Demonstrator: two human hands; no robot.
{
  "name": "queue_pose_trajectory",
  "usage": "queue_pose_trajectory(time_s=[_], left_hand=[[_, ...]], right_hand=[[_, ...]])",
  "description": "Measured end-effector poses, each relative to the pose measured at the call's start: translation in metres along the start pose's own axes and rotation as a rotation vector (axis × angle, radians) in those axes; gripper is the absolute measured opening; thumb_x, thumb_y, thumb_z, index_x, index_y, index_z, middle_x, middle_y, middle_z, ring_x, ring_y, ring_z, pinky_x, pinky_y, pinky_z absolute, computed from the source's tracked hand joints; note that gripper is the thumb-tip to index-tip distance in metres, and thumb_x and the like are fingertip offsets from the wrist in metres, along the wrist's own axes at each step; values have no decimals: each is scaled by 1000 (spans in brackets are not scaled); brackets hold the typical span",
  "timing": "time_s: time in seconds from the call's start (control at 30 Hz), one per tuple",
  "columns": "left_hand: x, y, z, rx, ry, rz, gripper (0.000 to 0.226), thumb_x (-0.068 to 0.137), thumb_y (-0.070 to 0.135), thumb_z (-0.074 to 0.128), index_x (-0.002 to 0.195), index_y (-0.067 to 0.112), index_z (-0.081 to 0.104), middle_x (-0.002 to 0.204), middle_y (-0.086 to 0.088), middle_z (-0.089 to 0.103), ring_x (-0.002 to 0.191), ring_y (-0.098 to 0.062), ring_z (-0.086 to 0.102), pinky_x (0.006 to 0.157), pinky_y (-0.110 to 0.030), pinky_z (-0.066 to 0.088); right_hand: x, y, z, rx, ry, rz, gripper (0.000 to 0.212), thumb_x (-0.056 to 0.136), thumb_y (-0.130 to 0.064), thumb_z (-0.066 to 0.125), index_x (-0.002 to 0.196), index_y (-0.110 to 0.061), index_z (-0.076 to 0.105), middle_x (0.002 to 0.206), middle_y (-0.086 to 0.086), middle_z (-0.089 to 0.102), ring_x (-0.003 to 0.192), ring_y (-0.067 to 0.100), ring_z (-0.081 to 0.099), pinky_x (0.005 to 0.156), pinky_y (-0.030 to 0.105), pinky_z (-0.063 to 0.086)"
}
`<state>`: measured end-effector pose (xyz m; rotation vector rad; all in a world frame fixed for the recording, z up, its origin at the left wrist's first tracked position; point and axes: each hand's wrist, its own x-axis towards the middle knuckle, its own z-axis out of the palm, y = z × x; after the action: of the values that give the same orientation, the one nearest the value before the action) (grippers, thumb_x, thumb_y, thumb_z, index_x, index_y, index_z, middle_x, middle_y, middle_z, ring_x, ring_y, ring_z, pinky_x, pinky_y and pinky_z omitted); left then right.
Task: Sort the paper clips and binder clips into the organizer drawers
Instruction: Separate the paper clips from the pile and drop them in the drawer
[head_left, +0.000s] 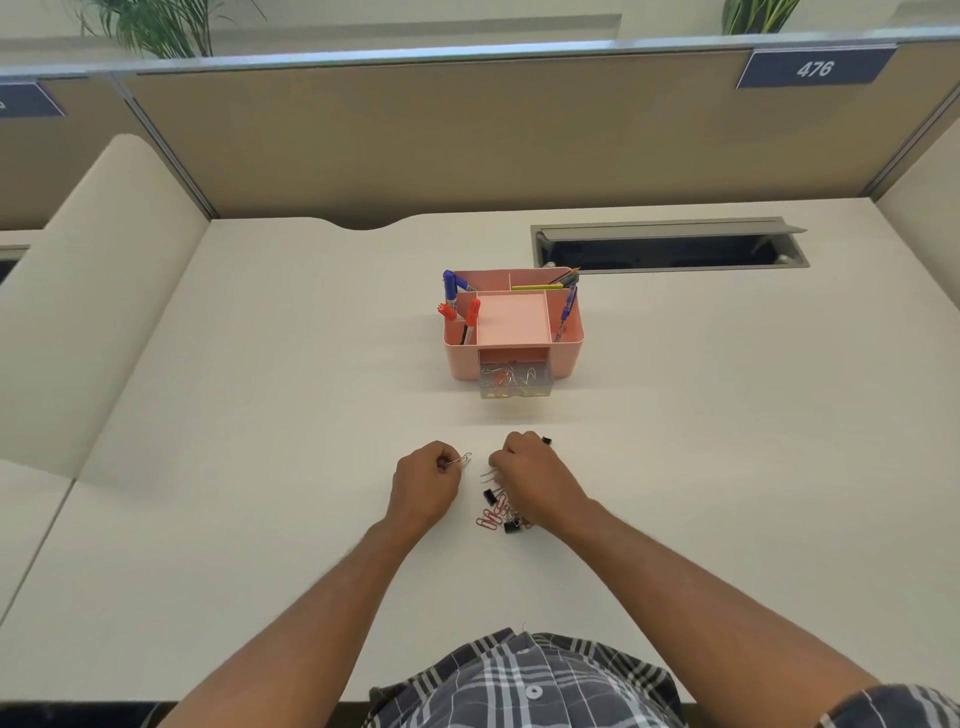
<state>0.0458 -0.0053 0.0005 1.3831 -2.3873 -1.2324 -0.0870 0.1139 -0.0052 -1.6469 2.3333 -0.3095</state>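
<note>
A pink desk organizer stands at mid-desk with its clear drawer pulled out, several paper clips inside. Nearer me lies a small pile of red paper clips and black binder clips. My left hand is closed, pinching a silver paper clip that sticks out from the fingertips. My right hand rests over the pile with fingers curled on a silver paper clip. One black binder clip peeks out beyond its knuckles.
Markers and pens stand in the organizer's upper compartments. An open cable tray slot is set into the desk behind it. Tan partition walls enclose the white desk at the back and sides.
</note>
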Motion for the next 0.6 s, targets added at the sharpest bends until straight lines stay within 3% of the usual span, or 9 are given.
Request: queue_pose_trajectory(time_s=[0.13,0.3,0.37,0.5,0.6], left_hand=[[0,-1,0,-9,-2,0,9,86,22,66,78,25,65,71,11,64,65,-5,57,60,-20,40],[3,5,-2,-54,10,26,7,87,23,67,79,21,68,73,9,67,68,-9,59,60,-18,41],[5,16,-7,-91,29,55,7,86,21,67,80,19,68,72,7,68,67,-8,59,61,-18,42],[17,53,-19,-112,88,203,6,87,19,66,82,18,69,73,8,67,67,-3,59,63,-12,44],[32,82,-25,-79,108,315,9,87,13,63,80,18,64,70,7,63,65,-6,55,60,-13,42]], right_hand=[[4,-6,1,-36,-61,36,11,78,1,54,83,-7,59,89,8,54,85,30,48,69,43,45],[4,-9,-7,40,-57,31,13,79,1,48,82,-9,56,88,9,57,86,30,50,72,39,42],[3,-6,-17,189,55,97,12,87,-6,47,85,-12,58,88,5,59,88,25,52,72,34,40],[13,7,-56,372,458,196,14,94,-11,53,97,-13,66,89,1,64,82,16,52,72,29,42],[29,14,-80,368,515,185,15,92,-9,53,94,-12,68,86,0,65,79,11,51,69,28,44]])
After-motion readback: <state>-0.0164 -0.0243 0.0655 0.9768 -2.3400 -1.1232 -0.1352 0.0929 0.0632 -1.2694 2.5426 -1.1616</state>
